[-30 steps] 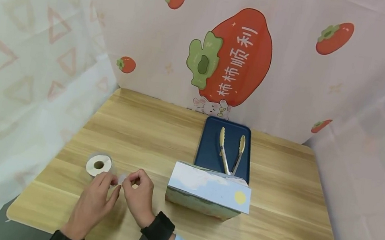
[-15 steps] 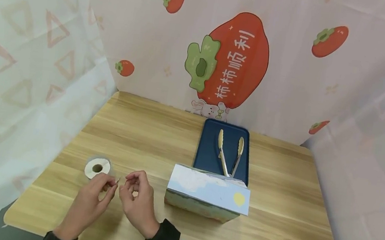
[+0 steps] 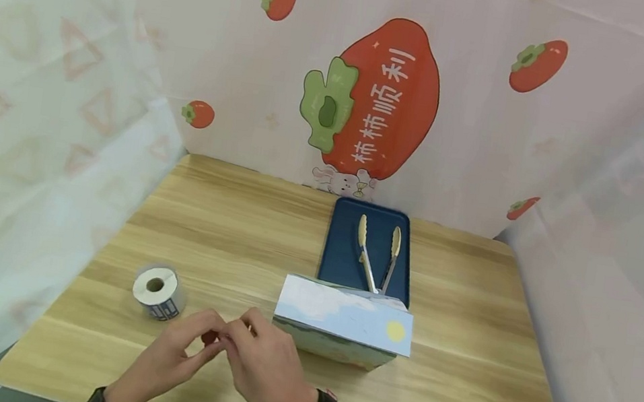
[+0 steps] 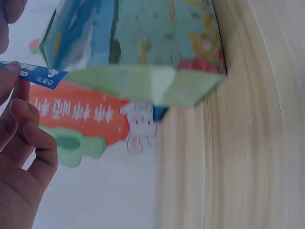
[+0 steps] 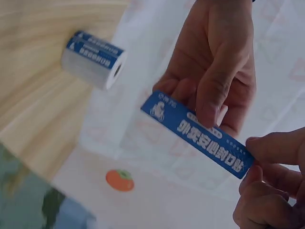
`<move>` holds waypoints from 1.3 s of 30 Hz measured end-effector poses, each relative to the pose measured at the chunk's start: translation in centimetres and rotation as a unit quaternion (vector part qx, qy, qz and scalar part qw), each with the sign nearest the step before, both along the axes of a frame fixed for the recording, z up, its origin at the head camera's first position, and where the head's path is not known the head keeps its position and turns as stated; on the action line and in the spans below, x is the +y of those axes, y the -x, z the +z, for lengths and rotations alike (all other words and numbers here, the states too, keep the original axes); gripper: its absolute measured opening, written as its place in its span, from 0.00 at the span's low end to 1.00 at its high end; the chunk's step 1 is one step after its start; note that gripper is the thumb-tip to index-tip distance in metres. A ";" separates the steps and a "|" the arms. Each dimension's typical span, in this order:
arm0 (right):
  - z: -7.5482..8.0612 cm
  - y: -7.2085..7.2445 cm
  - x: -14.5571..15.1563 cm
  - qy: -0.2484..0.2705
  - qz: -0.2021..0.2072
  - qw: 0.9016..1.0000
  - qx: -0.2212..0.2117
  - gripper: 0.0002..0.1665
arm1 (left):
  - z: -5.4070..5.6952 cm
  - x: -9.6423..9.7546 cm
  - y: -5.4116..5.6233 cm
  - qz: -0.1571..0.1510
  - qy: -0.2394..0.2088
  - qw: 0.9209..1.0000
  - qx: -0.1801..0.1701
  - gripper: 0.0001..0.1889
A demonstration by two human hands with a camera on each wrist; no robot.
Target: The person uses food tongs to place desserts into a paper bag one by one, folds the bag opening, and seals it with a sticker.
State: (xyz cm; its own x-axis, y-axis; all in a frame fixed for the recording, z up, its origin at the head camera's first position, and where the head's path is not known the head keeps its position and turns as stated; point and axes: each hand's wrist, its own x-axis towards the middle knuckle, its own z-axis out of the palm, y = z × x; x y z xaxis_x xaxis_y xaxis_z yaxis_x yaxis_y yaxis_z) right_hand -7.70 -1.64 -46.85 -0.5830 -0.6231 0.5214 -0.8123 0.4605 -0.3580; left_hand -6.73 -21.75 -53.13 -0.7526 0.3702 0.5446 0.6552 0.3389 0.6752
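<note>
A blue sticker with white lettering (image 5: 195,137) stretches between my two hands. My left hand (image 3: 170,354) pinches it along its middle, thumb on the printed side. At one end, the fingertips of my right hand (image 3: 274,375) pinch it. The head view largely hides the sticker behind the fingers. In the left wrist view one end of the blue sticker (image 4: 45,76) sticks out past the fingers. Behind the left hand, a roll of stickers (image 3: 164,307) stands on the table. A box with a printed landscape (image 3: 340,313) sits just beyond the right hand.
Behind the box lies a dark blue tray (image 3: 341,251) bearing metal tongs with beige tips (image 3: 363,231). The wooden table (image 3: 244,231) meets a printed cloth backdrop (image 3: 464,145) at the back, with cloth on both sides too.
Both hands have moved right and slightly towards the person, away from the roll, and their fingertips have come together. The roll's printed side now shows. Box, tray and tongs stay put.
</note>
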 end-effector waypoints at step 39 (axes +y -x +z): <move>-0.4 4.4 14.7 -0.011 -0.101 0.989 -0.110 0.10 | 3.7 13.3 8.2 0.067 0.252 0.959 0.114 0.29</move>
